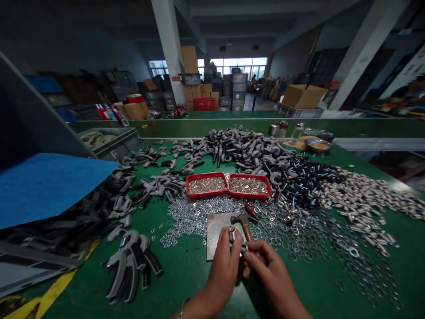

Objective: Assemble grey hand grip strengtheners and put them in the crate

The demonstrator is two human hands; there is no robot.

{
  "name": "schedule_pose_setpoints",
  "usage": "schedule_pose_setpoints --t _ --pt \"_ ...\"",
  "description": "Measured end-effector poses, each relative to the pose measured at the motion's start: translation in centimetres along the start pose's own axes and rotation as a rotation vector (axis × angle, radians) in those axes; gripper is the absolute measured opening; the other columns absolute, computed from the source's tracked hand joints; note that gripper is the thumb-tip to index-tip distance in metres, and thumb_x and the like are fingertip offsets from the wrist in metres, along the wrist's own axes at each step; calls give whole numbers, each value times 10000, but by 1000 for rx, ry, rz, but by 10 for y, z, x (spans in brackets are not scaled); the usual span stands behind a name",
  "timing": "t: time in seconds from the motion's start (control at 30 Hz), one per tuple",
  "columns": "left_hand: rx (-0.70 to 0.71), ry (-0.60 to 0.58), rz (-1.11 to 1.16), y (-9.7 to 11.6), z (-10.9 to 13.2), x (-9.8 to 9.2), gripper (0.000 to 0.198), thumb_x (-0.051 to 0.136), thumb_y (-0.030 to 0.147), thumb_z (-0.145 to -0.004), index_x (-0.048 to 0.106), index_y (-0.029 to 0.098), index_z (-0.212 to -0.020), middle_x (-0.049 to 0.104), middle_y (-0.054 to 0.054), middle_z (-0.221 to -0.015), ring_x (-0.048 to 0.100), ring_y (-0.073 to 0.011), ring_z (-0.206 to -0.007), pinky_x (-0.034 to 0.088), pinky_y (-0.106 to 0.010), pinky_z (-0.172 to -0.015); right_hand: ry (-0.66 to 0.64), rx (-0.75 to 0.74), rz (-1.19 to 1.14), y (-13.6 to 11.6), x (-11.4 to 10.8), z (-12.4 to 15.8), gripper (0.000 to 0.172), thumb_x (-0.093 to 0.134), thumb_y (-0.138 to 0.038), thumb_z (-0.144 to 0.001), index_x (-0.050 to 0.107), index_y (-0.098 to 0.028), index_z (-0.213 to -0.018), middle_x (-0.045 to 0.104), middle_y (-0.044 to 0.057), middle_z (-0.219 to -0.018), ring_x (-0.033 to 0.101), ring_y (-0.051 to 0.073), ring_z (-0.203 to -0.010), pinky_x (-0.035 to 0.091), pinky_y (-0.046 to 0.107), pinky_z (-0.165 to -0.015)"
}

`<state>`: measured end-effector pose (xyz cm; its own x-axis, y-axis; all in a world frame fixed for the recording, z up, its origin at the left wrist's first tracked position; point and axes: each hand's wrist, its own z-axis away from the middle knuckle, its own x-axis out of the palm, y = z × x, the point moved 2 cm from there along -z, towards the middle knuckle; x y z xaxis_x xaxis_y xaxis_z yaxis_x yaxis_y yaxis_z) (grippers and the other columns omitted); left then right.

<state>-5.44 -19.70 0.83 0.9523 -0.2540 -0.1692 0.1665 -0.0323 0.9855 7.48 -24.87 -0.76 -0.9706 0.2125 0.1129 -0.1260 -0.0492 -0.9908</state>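
In front of me, my left hand (223,263) is closed around a small shiny metal part with a ridged, spring-like end (232,233), which sticks up between thumb and forefinger. My right hand (269,266) meets it from the right, its fingertips pinched at a second short metal piece (244,247) beside the left thumb; the fingers partly hide it. Just beyond the hands lies a flat metal plate (215,237). A claw hammer (246,227) rests across the plate's right side, and a red-and-black tool (251,212) lies behind it.
Two red trays (190,195) hold tiny metal pieces. Around them spread small rings (189,223), larger rings (299,241), metal cylinders (361,195) and black-handled bolts (300,179). Grey-black handle parts (245,146) pile up behind; assembled tools (131,266) lie left, near a blue sheet (49,186).
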Motion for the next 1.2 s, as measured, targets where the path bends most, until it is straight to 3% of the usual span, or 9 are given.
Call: schedule_pose_setpoints --t 0.13,0.27,0.4,0.63,0.8,0.9,0.97,1.07,1.2 --pt "-33 -93 124 12 -1 -4 367 484 509 -950 579 202 -1126 651 -105 -1128 587 -262 -1109 415 -363 -1001 -11 -460 487 -9 -5 1 218 656 -255 -895 712 -313 -1098 733 61 -987 667 246 -910 534 383 -829" --pt "-77 -57 144 2 -13 -11 395 562 532 -895 610 200 -1104 671 -88 -1135 580 -263 -1139 416 -337 -998 -109 -615 785 -8 -6 -9 391 547 -248 -951 620 -291 -1333 746 112 -988 669 266 -877 549 412 -791" --pt "-107 -48 143 -13 -27 -21 403 572 600 -869 642 209 -934 684 -55 -970 608 -238 -979 445 -298 -894 -270 -437 969 -10 -44 -38 371 588 -311 -933 635 -340 -1300 750 59 -992 681 226 -861 551 333 -752" --pt "-147 -8 146 -16 -47 -17 504 560 708 -835 652 213 -845 678 -51 -865 612 -228 -814 474 -300 -753 336 -56 1214 -37 -189 -153 174 535 -219 -952 652 -139 -1053 684 123 -1092 635 249 -1019 485 450 -927" --pt "-110 -96 150 -22 -52 -2 579 533 775 -806 644 207 -806 651 -55 -766 600 -213 -718 474 -299 -667 412 74 1208 -52 -217 -197 93 684 -233 -861 637 -156 -838 693 48 -890 669 220 -858 525 414 -805" --pt "-187 -12 307 -26 -56 -9 564 598 764 -769 634 202 -803 640 -52 -752 593 -204 -698 468 -289 -641 398 20 1123 -60 -205 -191 28 615 -196 -844 619 -169 -843 713 139 -914 687 296 -900 513 421 -774" --pt "-259 72 465 -26 -59 -11 538 653 730 -750 619 198 -820 635 -43 -765 595 -195 -717 471 -281 -656 333 -28 1026 -62 -181 -173 143 561 -270 -876 609 -179 -975 722 142 -971 704 287 -899 532 388 -753" --pt "-292 79 634 -17 -62 -3 466 695 627 -788 616 174 -862 642 -44 -827 596 -175 -759 474 -273 -704 130 -66 583 -56 -115 -127 322 544 -457 -907 580 -207 -1107 741 72 -873 726 242 -740 575 364 -698" --pt "-251 -60 814 1 -60 15 350 656 502 -886 625 159 -953 672 -57 -895 628 -178 -808 477 -295 -785 34 -92 107 -45 -26 -72 309 663 -463 -861 586 -233 -1053 746 65 -937 736 227 -768 600 358 -722"
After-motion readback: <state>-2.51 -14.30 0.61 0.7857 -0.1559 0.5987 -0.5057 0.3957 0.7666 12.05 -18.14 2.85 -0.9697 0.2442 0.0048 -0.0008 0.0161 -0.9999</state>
